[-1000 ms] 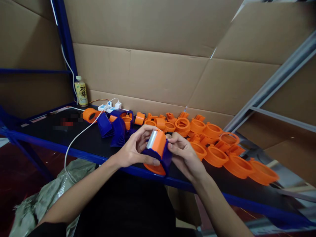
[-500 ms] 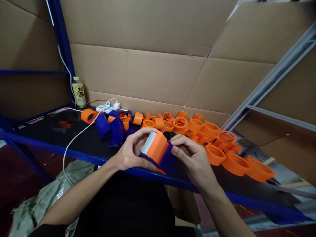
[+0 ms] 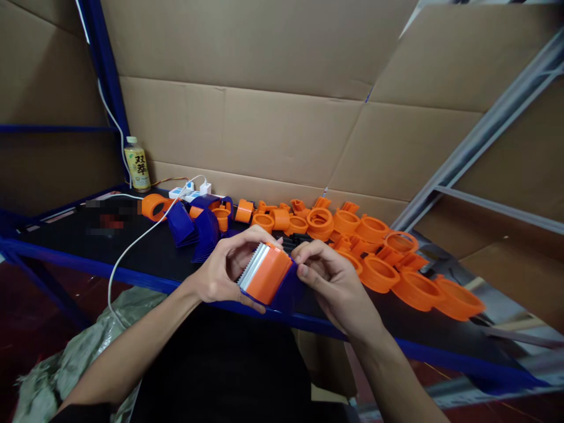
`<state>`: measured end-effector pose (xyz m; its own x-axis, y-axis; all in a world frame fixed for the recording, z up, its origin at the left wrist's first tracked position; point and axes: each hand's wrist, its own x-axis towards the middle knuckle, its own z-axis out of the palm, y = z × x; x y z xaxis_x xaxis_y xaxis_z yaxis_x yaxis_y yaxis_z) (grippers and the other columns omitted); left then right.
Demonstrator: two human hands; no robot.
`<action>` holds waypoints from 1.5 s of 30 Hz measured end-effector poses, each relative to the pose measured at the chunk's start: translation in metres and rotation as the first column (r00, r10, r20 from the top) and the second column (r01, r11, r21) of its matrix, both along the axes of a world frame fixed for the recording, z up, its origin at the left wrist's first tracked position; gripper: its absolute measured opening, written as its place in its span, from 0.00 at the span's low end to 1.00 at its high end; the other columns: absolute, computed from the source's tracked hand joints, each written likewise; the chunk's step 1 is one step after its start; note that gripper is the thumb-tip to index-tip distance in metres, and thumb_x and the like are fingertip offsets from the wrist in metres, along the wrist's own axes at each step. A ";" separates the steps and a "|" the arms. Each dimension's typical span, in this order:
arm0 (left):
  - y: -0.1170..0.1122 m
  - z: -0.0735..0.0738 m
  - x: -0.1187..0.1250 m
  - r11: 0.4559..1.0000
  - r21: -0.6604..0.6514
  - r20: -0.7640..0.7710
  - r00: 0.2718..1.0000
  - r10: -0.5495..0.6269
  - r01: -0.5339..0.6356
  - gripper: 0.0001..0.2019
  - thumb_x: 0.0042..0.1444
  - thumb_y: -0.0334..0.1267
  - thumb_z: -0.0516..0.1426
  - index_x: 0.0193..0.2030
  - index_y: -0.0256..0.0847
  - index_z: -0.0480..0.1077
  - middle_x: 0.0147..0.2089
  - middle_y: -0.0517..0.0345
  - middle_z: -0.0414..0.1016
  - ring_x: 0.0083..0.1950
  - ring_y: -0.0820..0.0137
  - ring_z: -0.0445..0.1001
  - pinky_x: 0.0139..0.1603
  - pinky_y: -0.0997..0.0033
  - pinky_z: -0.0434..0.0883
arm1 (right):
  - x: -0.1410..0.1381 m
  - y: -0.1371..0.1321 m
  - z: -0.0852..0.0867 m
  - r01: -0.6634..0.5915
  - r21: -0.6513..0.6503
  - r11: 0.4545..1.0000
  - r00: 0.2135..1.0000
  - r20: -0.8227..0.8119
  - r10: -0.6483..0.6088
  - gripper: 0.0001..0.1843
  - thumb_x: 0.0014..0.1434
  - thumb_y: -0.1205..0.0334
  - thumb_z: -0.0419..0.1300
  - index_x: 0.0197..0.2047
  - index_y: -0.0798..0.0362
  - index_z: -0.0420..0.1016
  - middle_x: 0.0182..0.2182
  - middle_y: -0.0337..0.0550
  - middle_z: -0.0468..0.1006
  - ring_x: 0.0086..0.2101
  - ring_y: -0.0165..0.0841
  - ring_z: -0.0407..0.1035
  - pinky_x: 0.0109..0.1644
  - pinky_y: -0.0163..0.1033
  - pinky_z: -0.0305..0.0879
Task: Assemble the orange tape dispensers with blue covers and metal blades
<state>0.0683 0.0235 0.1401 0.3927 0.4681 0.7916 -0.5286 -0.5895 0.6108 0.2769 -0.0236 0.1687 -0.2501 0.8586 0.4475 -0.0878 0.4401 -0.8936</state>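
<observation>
Both hands hold an orange and blue tape dispenser [image 3: 267, 277] with a toothed metal blade on its upper left edge, above the front rail of the black table [image 3: 145, 252]. My left hand [image 3: 222, 271] wraps round its left side, thumb beneath. My right hand [image 3: 331, 282] pinches the blue frame at its right edge. Behind them lie several orange rings [image 3: 374, 271] and a stack of blue frames [image 3: 194, 226].
A drink bottle [image 3: 136, 164] stands at the back left by a white power strip [image 3: 189, 191], whose white cable [image 3: 132, 249] trails over the table's front edge. Cardboard walls close the back. A grey metal shelf frame [image 3: 476, 158] rises at the right.
The dispenser has been turned in my hands, so its metal blade now faces left and the orange top tilts toward me. My right fingers moved up onto its right edge.
</observation>
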 end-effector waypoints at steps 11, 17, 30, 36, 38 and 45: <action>-0.001 0.008 -0.009 0.999 -0.037 -0.122 0.993 -0.010 0.006 0.39 0.30 0.40 0.79 0.54 0.44 0.77 0.53 0.47 0.75 0.57 0.52 0.75 0.62 0.49 0.72 | -0.003 -0.006 -0.001 0.114 0.094 0.989 0.991 0.065 -0.121 0.04 0.59 0.58 0.71 0.37 0.44 0.81 0.36 0.39 0.75 0.39 0.31 0.70 0.44 0.34 0.69; -0.004 0.009 -0.008 0.999 -0.036 -0.091 0.996 0.006 -0.009 0.39 0.30 0.38 0.78 0.54 0.44 0.76 0.52 0.47 0.77 0.56 0.51 0.76 0.60 0.51 0.73 | -0.007 -0.008 0.001 0.207 0.215 0.954 0.965 0.116 -0.235 0.03 0.63 0.57 0.68 0.39 0.45 0.81 0.37 0.40 0.78 0.40 0.34 0.74 0.46 0.37 0.73; 0.017 0.025 -0.021 0.788 -0.586 0.202 0.908 0.367 -0.188 0.15 0.55 0.41 0.69 0.45 0.40 0.73 0.50 0.51 0.80 0.52 0.63 0.79 0.52 0.63 0.77 | -0.033 0.025 0.017 0.126 0.715 0.687 0.643 0.469 -0.605 0.25 0.68 0.58 0.60 0.67 0.46 0.71 0.52 0.50 0.78 0.51 0.44 0.73 0.58 0.50 0.69; 0.031 0.034 -0.055 0.724 -0.632 0.193 0.847 0.495 -0.278 0.11 0.59 0.44 0.63 0.44 0.41 0.74 0.56 0.48 0.79 0.62 0.60 0.74 0.58 0.58 0.75 | -0.051 0.136 0.071 0.150 0.610 0.778 0.590 0.576 -0.566 0.16 0.67 0.59 0.60 0.54 0.52 0.83 0.46 0.49 0.85 0.40 0.39 0.77 0.48 0.42 0.69; 0.034 0.034 -0.063 0.698 -0.630 0.199 0.799 0.568 -0.340 0.11 0.59 0.42 0.62 0.48 0.42 0.74 0.58 0.49 0.78 0.64 0.60 0.73 0.59 0.58 0.75 | -0.057 0.175 0.082 0.173 0.618 0.767 0.488 0.623 -0.612 0.17 0.68 0.61 0.58 0.54 0.56 0.82 0.49 0.54 0.84 0.45 0.42 0.76 0.51 0.43 0.67; 0.034 0.035 -0.069 0.766 -0.558 0.117 0.883 0.454 -0.320 0.14 0.61 0.42 0.59 0.49 0.38 0.75 0.55 0.44 0.80 0.57 0.57 0.79 0.56 0.53 0.78 | -0.080 0.252 0.079 0.274 0.585 0.763 0.178 0.749 -0.638 0.20 0.69 0.64 0.53 0.59 0.58 0.77 0.59 0.65 0.75 0.61 0.52 0.66 0.62 0.51 0.58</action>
